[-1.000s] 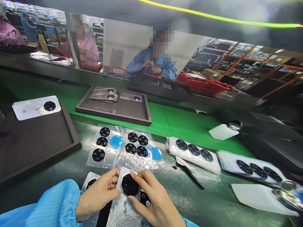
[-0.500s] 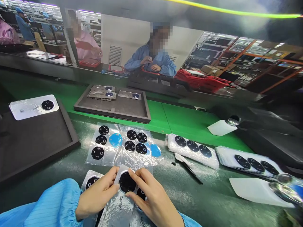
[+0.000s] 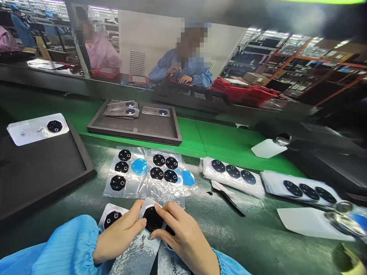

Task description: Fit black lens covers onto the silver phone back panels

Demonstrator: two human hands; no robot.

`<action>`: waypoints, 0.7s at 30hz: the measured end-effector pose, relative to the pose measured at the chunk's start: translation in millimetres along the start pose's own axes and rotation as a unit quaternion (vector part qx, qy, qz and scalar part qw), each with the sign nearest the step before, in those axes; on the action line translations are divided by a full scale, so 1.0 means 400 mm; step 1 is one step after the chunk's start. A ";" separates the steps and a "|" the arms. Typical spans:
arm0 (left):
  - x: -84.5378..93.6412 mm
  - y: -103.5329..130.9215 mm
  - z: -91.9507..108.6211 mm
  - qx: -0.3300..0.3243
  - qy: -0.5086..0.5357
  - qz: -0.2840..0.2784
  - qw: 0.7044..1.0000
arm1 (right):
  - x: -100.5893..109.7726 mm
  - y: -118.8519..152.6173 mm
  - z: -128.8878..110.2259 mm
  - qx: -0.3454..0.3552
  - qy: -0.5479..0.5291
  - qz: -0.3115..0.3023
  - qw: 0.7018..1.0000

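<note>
Between my two hands is a silvery phone back cover [image 3: 139, 254] with a black camera sticker [image 3: 153, 218] at its upper end. My left hand [image 3: 119, 235] grips the cover's left edge, thumb lying near the sticker. My right hand [image 3: 187, 238] closes on the right side, its index finger and thumb pressing at the sticker's rim. Another phone back cover [image 3: 111, 218] shows behind my left hand, and a further one [image 3: 173, 263] lies partly under my right hand. Just beyond my hands, clear film sheets [image 3: 143, 189] carry several black stickers and blue round pieces.
A dark tray [image 3: 134, 131] with several covers stands at the back; another tray [image 3: 43, 168] is at left. Sticker stacks [image 3: 233, 173] [image 3: 301, 187], black-handled tweezers or a knife [image 3: 232, 202] and white sheets [image 3: 304, 223] lie right. A blue-clad person [image 3: 183, 65] sits opposite.
The view has shifted slightly. The held cover leans a little more to the left at its lower end, and both hands keep their grip around the camera sticker.
</note>
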State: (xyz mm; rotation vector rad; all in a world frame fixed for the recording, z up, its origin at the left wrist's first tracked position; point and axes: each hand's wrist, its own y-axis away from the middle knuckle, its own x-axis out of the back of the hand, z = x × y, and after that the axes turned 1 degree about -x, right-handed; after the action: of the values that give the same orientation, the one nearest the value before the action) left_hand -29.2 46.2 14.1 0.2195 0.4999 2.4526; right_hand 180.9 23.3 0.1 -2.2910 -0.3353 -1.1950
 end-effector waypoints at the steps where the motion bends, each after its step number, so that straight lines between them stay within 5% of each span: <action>1: -0.003 -0.001 -0.002 0.002 0.003 0.008 1.000 | 0.000 -0.001 -0.001 0.001 -0.001 0.001 1.000; 11: -0.016 -0.013 -0.002 0.005 -0.089 0.019 0.996 | 0.005 -0.013 -0.010 0.003 0.002 0.028 1.000; 21: -0.011 -0.007 -0.003 0.027 -0.015 0.026 0.999 | 0.003 -0.012 -0.004 0.013 -0.009 0.035 0.999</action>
State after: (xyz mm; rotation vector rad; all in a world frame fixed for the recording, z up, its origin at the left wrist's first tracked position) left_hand -24.4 45.2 11.6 0.2949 0.5545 2.4837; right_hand 178.5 26.5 3.5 -2.2723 -0.2725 -1.1294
